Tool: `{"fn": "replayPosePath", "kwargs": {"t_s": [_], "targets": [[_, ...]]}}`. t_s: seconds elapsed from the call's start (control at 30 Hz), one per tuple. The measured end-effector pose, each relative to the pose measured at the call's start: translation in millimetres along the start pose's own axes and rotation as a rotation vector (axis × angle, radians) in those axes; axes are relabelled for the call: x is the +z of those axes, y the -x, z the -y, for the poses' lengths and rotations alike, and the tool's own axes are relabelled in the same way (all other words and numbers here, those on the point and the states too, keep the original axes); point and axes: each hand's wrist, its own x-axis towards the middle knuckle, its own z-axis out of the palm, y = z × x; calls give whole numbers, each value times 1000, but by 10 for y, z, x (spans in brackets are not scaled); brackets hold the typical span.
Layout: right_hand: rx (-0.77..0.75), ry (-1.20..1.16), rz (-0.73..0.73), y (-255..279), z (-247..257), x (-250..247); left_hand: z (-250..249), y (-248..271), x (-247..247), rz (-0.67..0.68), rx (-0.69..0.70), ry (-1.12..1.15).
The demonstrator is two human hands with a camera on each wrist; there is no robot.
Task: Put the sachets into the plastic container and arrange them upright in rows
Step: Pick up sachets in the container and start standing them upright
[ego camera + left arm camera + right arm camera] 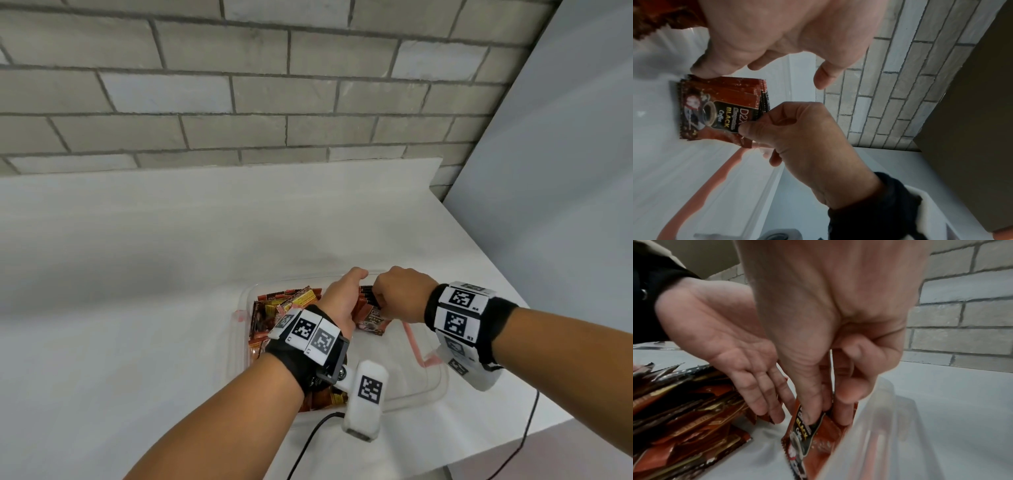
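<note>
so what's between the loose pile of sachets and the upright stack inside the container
The left hand: its straight fingers reach down between the loose pile and the upright stack, above bare container floor. The right wrist view shows it best.

Grey brick wall (239, 85), white table (137, 257)

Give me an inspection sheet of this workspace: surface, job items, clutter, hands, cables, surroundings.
Surface: white table, bare where visible.
Job's things: clear plastic container on the table; a small row of coffee sachets standing at its far end; a loose pile of sachets along its left side.
Clutter: nothing seen.
Hands: left hand open, fingers straight, steadying the standing row; right hand pinches the front sachet of that row.
Cables: black cable trailing from the left wrist, another from the right wrist over the table edge.
Surroundings: grey brick wall behind; plain panel at right.
</note>
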Motion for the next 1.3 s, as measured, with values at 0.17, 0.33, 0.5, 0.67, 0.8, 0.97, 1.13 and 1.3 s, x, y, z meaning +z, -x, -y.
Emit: {"fn": "replayPosePath", "kwargs": {"t_s": [0.17, 0.33, 0.5, 0.67, 0.8, 0.97, 1.13, 1.3], "targets": [[-3, 51, 2, -17, 23, 29, 18, -18, -11, 21, -10, 20], [-2, 104, 9, -3, 50, 32, 38, -51, -18, 43, -8, 42], [-8, 101, -3, 33, 54, 18, 52, -65, -19, 35, -4, 50], [-32, 50, -45, 58, 12, 12, 81, -50, -39, 27, -13, 23], [-37, -71, -61, 118, -37, 14, 99, -60, -55, 35, -27, -7], [-176, -128, 169, 177, 41, 113, 84, -88, -67, 33, -11, -20], [-202, 50, 344, 134, 135, 190, 77, -125, -54, 20, -11, -10], [-200, 129, 383, 92, 194, 156, 75, -154, -62, 31, -35, 43]]}}
